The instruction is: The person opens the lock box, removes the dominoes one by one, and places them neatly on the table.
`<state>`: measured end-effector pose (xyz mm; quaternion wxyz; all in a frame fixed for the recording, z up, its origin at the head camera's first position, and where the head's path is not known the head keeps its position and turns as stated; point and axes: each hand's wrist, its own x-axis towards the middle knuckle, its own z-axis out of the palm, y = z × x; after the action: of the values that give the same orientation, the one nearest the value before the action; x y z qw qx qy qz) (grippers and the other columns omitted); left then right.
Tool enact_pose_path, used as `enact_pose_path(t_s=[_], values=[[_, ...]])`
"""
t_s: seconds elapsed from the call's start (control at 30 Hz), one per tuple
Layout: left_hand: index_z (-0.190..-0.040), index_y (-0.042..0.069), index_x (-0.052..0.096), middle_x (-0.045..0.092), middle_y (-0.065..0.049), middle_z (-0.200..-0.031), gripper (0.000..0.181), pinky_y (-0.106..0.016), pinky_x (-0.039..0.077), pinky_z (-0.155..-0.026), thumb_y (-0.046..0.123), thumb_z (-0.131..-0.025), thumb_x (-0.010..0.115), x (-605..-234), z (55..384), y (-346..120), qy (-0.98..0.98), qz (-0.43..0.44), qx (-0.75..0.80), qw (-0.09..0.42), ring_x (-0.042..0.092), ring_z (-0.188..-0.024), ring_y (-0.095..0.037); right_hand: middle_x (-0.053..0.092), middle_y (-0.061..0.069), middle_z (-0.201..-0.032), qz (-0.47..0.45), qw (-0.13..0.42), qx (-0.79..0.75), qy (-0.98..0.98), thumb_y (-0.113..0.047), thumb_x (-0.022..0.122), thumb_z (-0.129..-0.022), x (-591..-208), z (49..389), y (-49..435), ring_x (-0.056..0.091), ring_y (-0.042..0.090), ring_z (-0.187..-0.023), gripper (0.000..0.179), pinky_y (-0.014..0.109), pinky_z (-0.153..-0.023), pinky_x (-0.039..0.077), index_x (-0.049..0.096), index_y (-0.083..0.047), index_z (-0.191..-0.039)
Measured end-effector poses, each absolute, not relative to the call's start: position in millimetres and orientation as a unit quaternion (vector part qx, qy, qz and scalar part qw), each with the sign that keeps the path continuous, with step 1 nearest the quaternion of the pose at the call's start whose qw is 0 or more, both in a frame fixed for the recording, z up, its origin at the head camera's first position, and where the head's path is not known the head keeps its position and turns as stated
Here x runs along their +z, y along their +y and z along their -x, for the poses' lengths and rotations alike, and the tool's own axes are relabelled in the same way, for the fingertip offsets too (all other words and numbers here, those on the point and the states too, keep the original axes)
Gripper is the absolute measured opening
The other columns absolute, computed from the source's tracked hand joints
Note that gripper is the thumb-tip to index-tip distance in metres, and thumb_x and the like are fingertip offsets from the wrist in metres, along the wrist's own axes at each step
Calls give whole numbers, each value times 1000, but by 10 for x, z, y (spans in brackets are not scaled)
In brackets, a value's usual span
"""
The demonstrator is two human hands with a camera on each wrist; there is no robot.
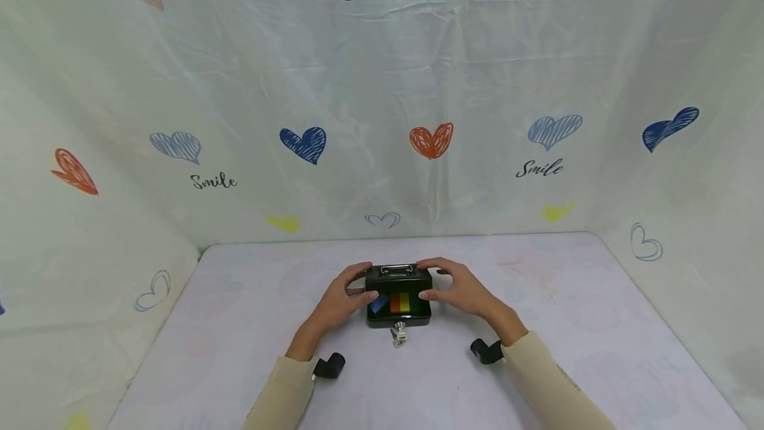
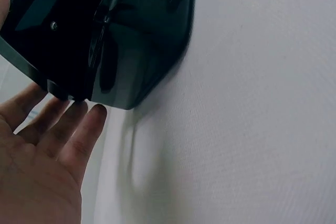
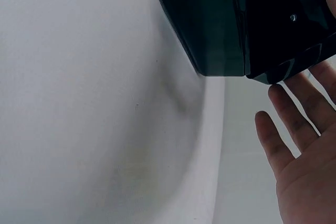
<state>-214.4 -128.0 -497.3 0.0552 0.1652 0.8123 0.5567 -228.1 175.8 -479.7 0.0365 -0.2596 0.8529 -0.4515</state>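
A small black cash box [image 1: 376, 321] stands on the table with its hinged lid [image 1: 396, 282] raised. My left hand [image 1: 334, 300] grips the lid's left side, thumb over the front edge and fingers at the back. On the other side my right hand [image 1: 467, 290] holds the lid likewise. Within the box show a blue piece [image 1: 379, 304] and a red, yellow and green piece [image 1: 400, 302]; their kind is too small to tell. Keys [image 1: 398, 334] hang at the front lock. Both wrist views show the lid's dark inner face [image 2: 58, 40] with small rivets.
The white table [image 1: 251, 324] has rounded far corners. Behind it and at its sides hangs a pale curtain [image 1: 358, 178] with printed hearts and lettering. A black wrist camera [image 1: 330, 366] sits at the left cuff and another black camera [image 1: 486, 352] at the right.
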Motion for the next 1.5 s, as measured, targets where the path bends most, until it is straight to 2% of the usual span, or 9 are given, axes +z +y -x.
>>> enact_pose_path(t_s=[0.3,0.57,0.77,1.07,1.27,1.5], values=[[-156,6,50,48,-16,-161,56,-52,49,-117,19,-104,68,-4968,2160,-1253,815,-146,558,48,44,-150,-39,67,11,-141,249,41,-464,849,-22,81,-95,-4767,2358,1748,58,35,-135,47,60,-114,49,67,-9,-138],[-152,2,53,52,-22,-157,49,-57,51,-114,20,-108,63,-4982,2177,-1229,816,-138,560,37,46,-147,-43,69,11,-139,240,50,-476,845,-22,78,-97,-4757,2395,1732,59,36,-134,44,59,-114,49,68,-8,-137],[-153,3,52,50,-21,-159,50,-61,46,-117,25,-109,60,-4960,2178,-1198,812,-122,569,43,45,-148,-43,69,14,-137,234,49,-490,838,-20,74,-100,-4772,2416,1725,60,37,-131,40,57,-113,51,68,-5,-136],[-155,3,50,48,-21,-161,53,-64,25,-128,30,-111,56,-4958,2175,-1152,804,-97,584,44,40,-152,-43,68,17,-135,225,48,-510,829,-19,70,-102,-4793,2428,1720,62,36,-126,37,54,-110,55,68,-2,-135],[-155,-1,49,49,-24,-159,54,-56,32,-127,31,-111,55,-4960,2171,-1122,784,-74,615,41,43,-150,-42,68,19,-133,203,45,-524,826,-19,67,-105,-4826,2442,1685,66,36,-122,35,54,-108,56,67,0,-134],[-156,-2,47,51,-25,-156,58,-54,40,-123,36,-112,52,-4978,2193,-1086,772,-48,632,48,52,-143,-41,68,17,-135,149,48,-527,835,-25,62,-108,-4849,2434,1644,60,34,-128,39,57,-116,48,65,-1,-138]])
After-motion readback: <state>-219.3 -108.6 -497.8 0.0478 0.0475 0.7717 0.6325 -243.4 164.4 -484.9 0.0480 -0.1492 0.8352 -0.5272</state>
